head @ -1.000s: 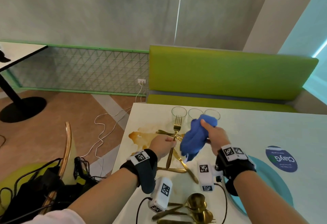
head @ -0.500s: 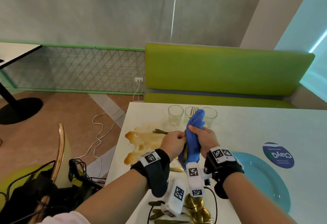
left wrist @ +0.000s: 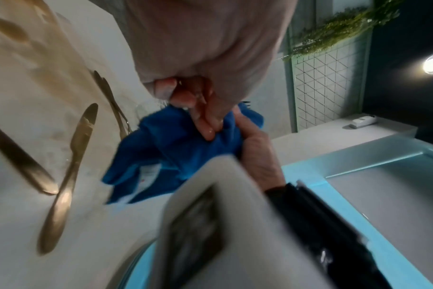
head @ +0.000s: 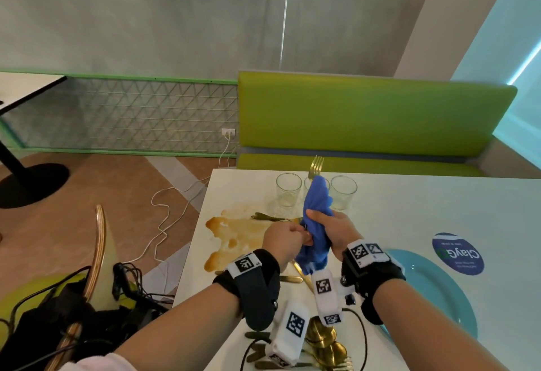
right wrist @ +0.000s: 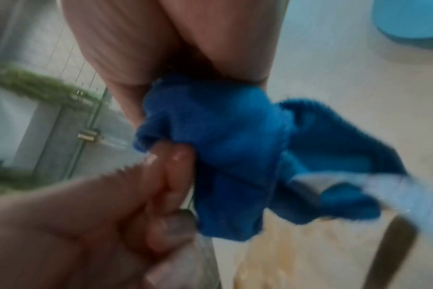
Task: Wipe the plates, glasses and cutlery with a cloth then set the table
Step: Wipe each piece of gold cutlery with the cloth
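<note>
- The right hand (head: 336,231) was wrapped around a blue cloth (head: 316,224), fingers curled and squeezing the fabric about the shaft of a gold fork (head: 316,164).
- The left hand (head: 282,239) was closed in a fist just beside the cloth, pinching the fork's handle end; the handle itself was hidden inside the fist and the fabric.
- Only the fork's tines showed, poking out above the cloth's top, held in the air over the middle of the table (head: 409,209) towards its far edge.
- To do this step well, I judge the left hand should hold the handle firm while the right slides the pinched cloth along the shaft and over the tines, turning the fork so both faces get wiped.
- The cloth looked soft and nappy, like terry or microfibre, bunched in thick folds with a white label visible in the left wrist view.
- The fork was slim, polished metal with a brassy sheen.
- Three clear glasses (head: 288,192) stood in a row near the far edge, smooth and straight-sided.
- A brown spill (head: 234,230) spread glossy near the left edge.
- More gold cutlery (head: 322,341) lay at the near edge, and a turquoise plate (head: 439,291) sat to the right of it.
</note>
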